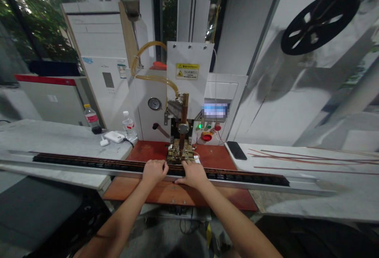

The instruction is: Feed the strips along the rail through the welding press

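Note:
A long metal rail (233, 183) lies crosswise in front of me, with a black segmented strip (251, 177) and thin copper-coloured rods (118, 163) along it. My left hand (154, 172) is closed over the rail, left of the machine's clamp; its fingertips are mostly hidden. On the right, my right hand (194, 174) grips the same rail, thumb on the front side and fingers over the top. Just behind both hands is the metal clamp block (175, 149), with an upright copper electrode (184, 112) above it.
The white machine (189, 58) stands straight ahead, with a gauge (154, 103) and lit screen (215, 109). Bottles (129, 127) and a white power bank (115, 136) are at left. A phone (236, 150) and loose copper-coloured rods (296, 157) lie at right.

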Tool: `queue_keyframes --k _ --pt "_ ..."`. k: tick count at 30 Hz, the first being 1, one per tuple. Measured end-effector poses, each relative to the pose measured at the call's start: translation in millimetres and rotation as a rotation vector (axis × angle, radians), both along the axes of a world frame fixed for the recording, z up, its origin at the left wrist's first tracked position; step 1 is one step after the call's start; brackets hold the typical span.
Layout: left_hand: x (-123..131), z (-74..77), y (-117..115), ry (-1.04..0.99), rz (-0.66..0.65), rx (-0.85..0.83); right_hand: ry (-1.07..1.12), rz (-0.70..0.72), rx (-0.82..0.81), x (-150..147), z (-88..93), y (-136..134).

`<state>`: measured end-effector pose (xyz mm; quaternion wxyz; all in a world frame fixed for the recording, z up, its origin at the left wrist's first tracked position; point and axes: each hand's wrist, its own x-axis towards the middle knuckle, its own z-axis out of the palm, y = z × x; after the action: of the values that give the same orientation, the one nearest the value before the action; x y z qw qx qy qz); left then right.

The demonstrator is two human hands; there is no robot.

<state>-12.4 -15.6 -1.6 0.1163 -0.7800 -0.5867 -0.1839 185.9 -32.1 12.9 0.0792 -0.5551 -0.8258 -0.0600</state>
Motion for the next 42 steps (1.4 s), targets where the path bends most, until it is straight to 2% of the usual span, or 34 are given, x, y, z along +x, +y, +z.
queue_keyframes --k 3,11,15,18,23,26,32,37,42 --pt "-8.7 -0.2 0.5 0.010 -0.008 -0.012 -0.016 -0.047 -0.015 4.6 -0.8 -1.5" --pt "-13.1 7.1 1.8 0.004 -0.024 -0.086 -0.054 -0.017 -0.018 -1.2 -0.6 1.5" --pt "0.8 12.1 2.3 0.033 0.004 -0.131 -0.062 0.006 -0.041 -3.7 2.3 4.4" --pt "18.8 11.2 -1.2 0.008 -0.076 -0.135 -0.040 0.030 -0.034 -7.2 2.0 4.0" --pt "36.7 4.7 -7.0 -0.053 -0.054 -0.044 -0.024 0.005 -0.023 -11.9 -2.7 2.1" --pt "35.1 2.6 -6.8 -0.060 -0.059 -0.020 -0.021 -0.005 -0.035 -11.5 -2.0 2.9" --pt "27.9 1.5 -4.7 -0.067 -0.039 -0.016 -0.048 0.066 -0.060 -3.2 5.9 5.6" --pt "24.3 1.2 -4.5 -0.067 -0.031 -0.019 -0.018 -0.011 -0.012 1.9 -0.2 0.7" --pt "24.4 1.5 -5.0 -0.054 -0.024 -0.017 -0.010 -0.023 0.007 -1.2 -6.2 -3.2"
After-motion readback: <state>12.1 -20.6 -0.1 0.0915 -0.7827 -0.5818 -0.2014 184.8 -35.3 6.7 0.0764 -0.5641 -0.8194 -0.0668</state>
